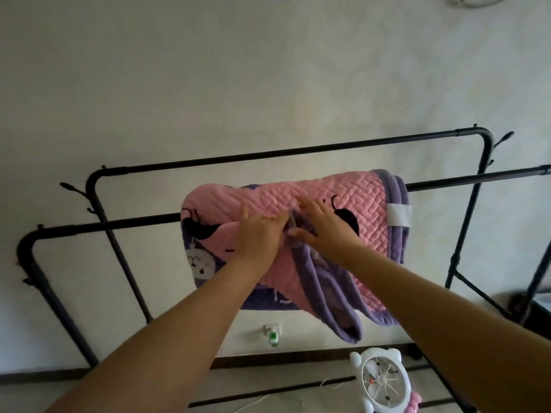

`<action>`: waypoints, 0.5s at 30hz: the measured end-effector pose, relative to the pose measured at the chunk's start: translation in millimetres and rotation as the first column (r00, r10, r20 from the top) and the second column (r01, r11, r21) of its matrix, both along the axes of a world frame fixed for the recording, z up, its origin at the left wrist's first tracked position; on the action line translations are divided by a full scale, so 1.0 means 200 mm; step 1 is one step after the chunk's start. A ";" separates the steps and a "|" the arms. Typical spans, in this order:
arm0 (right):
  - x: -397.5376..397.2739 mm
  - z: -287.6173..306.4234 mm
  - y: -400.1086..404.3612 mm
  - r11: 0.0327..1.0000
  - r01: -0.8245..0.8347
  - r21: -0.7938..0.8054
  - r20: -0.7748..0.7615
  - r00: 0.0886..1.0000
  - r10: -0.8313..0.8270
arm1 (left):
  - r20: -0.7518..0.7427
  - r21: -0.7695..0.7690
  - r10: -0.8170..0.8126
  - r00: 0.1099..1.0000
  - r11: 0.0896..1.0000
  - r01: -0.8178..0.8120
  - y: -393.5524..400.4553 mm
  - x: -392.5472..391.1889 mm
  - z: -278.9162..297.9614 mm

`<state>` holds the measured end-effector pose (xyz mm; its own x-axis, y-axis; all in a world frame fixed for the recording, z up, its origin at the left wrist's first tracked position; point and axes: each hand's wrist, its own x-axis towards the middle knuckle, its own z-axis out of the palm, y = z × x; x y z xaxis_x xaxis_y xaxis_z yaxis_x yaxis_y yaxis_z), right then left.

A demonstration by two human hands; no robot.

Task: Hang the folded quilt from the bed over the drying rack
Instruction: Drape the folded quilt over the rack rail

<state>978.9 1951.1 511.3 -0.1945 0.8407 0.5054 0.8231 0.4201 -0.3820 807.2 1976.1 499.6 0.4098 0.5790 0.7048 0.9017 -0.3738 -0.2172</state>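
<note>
**Quilt on the near rail, both hands at its middle**

Nearest the camera, down at the bottom right, a white fan [384,384] with rounded ears and pink trim sits on the floor, a thin white cord trailing off to its left. Two bare forearms reach up and away from the lower corners, meeting at the centre.

Up to the hands now. The left hand [258,236] lies palm-down on the quilt [328,189], fingers loosely spread, its fingertips pressed toward a bunched purple fold; I cannot tell whether it pinches anything. The right hand [323,226] is right beside it, almost touching, thumb and fingers closed narrowly on that same purple edge of cloth.

The quilt itself, pink and stitched in a maze pattern with a purple border, black cartoon shapes and a white cartoon face at its lower left, is draped over the near rail of the black drying rack [98,226], right of the rail's middle. A white label shows near its right edge. One purple-edged corner sags lower than the rest, hanging down at the right of the front drop.

Behind it runs the rack's far rail, bare, with small hooks at both ends. Farther back, a pale wall, and low on it a socket with a green-and-white plug-in device [272,338].
</note>
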 end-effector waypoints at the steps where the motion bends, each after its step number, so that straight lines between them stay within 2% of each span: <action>1: -0.02 -0.04 -0.05 0.996 0.013 -0.093 0.041 0.999 -0.009 | 0.039 -0.037 0.012 0.999 0.999 -0.011 -0.01 0.01 0.03; 4: -0.08 -0.15 -0.12 0.956 0.160 -0.246 0.125 0.983 -0.133 | 0.116 -0.088 0.116 0.986 0.990 -0.106 -0.02 0.01 0.10; 7: -0.13 -0.16 -0.13 0.914 0.344 -0.214 0.171 0.935 -0.312 | 0.135 -0.029 0.117 0.984 0.993 -0.114 -0.02 0.00 0.10; 10: -0.14 -0.07 -0.11 0.880 0.425 -0.213 0.234 0.896 -0.377 | 0.159 0.037 0.129 0.979 0.990 -0.136 -0.03 -0.01 0.10; 13: -0.12 0.03 -0.10 0.865 0.423 -0.268 0.249 0.898 -0.362 | -0.005 0.169 0.025 1.000 0.985 -0.024 -0.07 -0.05 0.09; 15: -0.11 0.08 -0.09 0.862 0.415 -0.292 0.223 0.906 -0.360 | -0.140 0.032 -0.010 0.990 0.999 0.014 -0.11 -0.06 0.06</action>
<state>957.1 1933.0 526.6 0.1282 0.9750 0.1814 0.9532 -0.0707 -0.2939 795.9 1953.2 512.4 0.5121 0.5512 0.6587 0.8573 -0.3749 -0.3528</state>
